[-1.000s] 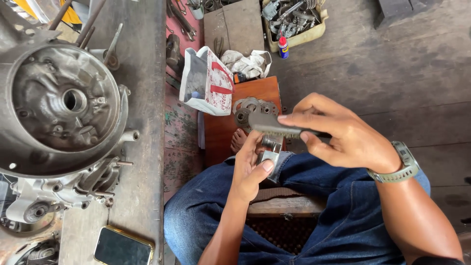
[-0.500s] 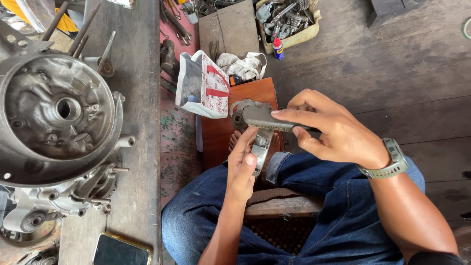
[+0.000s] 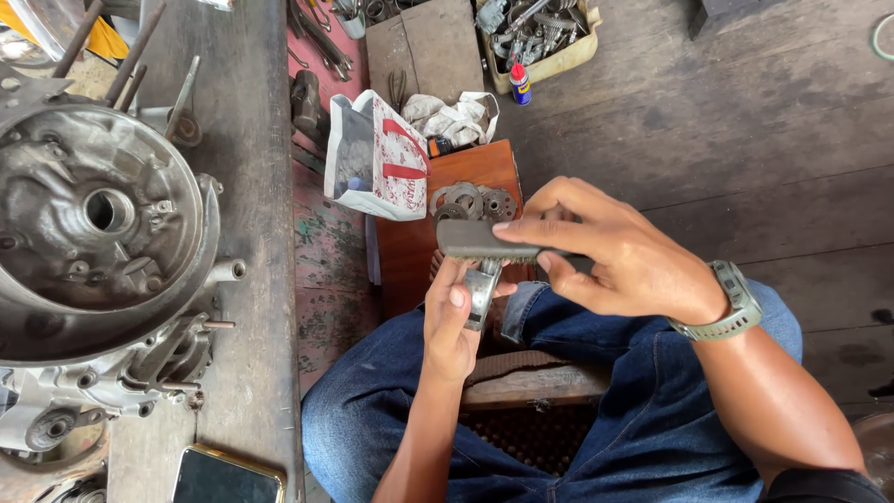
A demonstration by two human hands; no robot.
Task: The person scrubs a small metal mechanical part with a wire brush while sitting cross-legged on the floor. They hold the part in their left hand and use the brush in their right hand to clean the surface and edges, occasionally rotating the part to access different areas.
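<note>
My left hand (image 3: 451,321) grips a small shiny metal part (image 3: 481,291) upright above my knees, thumb on its side. My right hand (image 3: 610,256), with a grey-green watch on the wrist, holds a dark wire brush (image 3: 484,240) by its handle. The brush head lies across the top of the metal part, bristles down, touching it. Both hands hover over my blue jeans, in front of a reddish wooden board (image 3: 414,247).
A large engine casing (image 3: 102,233) fills the wooden bench at left, a phone (image 3: 228,477) near its front edge. A white-and-red bag (image 3: 377,158), several gear discs (image 3: 475,200), rags, a spray can (image 3: 521,84) and a tray of metal parts (image 3: 535,33) lie on the floor ahead.
The left hand has turned the metal part more edge-on and upright. The brush has shifted slightly left across its top. The view has drifted a little.
</note>
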